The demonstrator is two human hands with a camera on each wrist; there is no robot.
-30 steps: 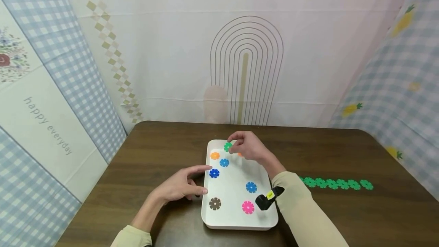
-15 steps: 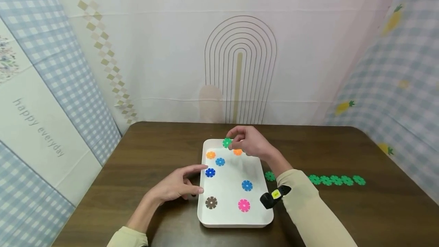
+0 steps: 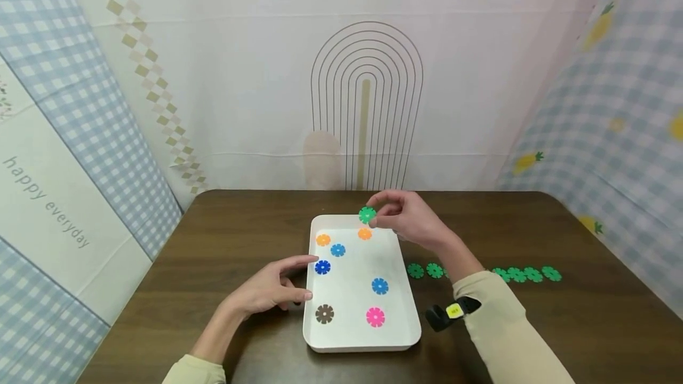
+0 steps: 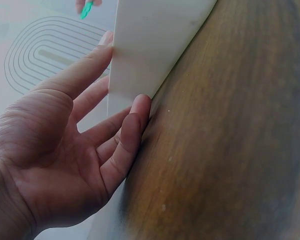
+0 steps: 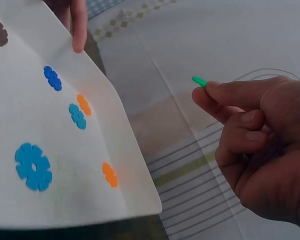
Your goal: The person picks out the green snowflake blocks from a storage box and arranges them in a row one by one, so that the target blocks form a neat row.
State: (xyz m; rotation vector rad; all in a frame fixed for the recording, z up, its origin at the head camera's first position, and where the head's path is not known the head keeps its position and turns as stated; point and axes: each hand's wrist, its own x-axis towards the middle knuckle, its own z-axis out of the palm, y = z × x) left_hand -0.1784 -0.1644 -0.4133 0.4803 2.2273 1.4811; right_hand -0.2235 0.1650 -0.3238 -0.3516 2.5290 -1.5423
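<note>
My right hand [image 3: 413, 218] pinches a green notched plastic disc [image 3: 366, 214] between thumb and fingertips, above the far end of a white tray [image 3: 347, 336]. In the right wrist view the green disc [image 5: 199, 81] appears edge-on. My left hand [image 3: 267, 286] rests against the tray's left side, its thumb and fingers spread and touching the tray wall [image 4: 140, 55]. Inside the tray lie a brown disc [image 3: 324, 314], a pink disc [image 3: 375, 317], a dark blue disc [image 3: 322, 267], lighter blue discs [image 3: 380, 286] and orange discs [image 3: 323, 240].
A row of several green discs [image 3: 532, 275] lies on the brown wooden table [image 3: 256, 224] to the tray's right. My right forearm [image 3: 512, 325] partly covers that row. Patterned cloths [image 3: 256, 76] hang behind the table.
My right hand has lifted the green disc out of the tray's far end and moved rightward with it. My left hand stays at the tray's side. The head view has shifted slightly.
</note>
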